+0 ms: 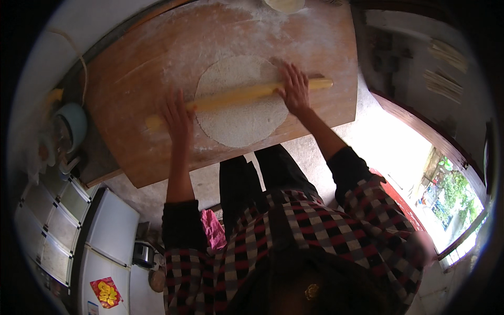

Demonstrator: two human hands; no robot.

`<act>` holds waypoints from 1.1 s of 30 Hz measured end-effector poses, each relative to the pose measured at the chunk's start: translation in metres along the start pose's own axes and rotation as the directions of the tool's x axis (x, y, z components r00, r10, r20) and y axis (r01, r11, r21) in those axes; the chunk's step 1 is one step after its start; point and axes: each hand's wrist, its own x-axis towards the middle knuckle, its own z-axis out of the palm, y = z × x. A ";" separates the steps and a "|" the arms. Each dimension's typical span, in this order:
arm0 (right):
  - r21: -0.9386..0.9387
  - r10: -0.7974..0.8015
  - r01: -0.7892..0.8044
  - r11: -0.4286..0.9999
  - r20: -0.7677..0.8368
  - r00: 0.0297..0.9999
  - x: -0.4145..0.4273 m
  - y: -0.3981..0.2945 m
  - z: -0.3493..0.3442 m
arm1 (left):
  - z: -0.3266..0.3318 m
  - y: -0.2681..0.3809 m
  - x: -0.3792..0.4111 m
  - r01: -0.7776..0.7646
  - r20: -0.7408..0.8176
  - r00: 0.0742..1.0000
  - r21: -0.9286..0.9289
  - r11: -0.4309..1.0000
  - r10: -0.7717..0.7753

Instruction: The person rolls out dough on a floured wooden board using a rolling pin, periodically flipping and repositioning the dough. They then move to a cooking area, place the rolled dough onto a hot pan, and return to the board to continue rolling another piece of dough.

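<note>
A round, flat sheet of dough lies on a floured wooden board. Across the dough runs a long yellowish wooden rolling pin, partly blurred, its right end higher in the view than its left. My left hand rests over the pin just left of the dough's edge, fingers stretched forward. Near the dough's right edge, my right hand lies over the pin with its fingers spread and extended past it. Both palms bear on the pin; their undersides are hidden.
A pale round item is cut off at the board's far edge. Left of the board stand a light-blue rounded vessel and a cord. A white refrigerator is at lower left; a bright doorway opens at right.
</note>
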 end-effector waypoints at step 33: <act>0.193 0.139 -0.136 0.972 -0.001 0.990 -0.034 0.013 -0.004 | 0.009 -0.014 0.042 -0.261 0.177 0.943 -0.134 0.956 0.282</act>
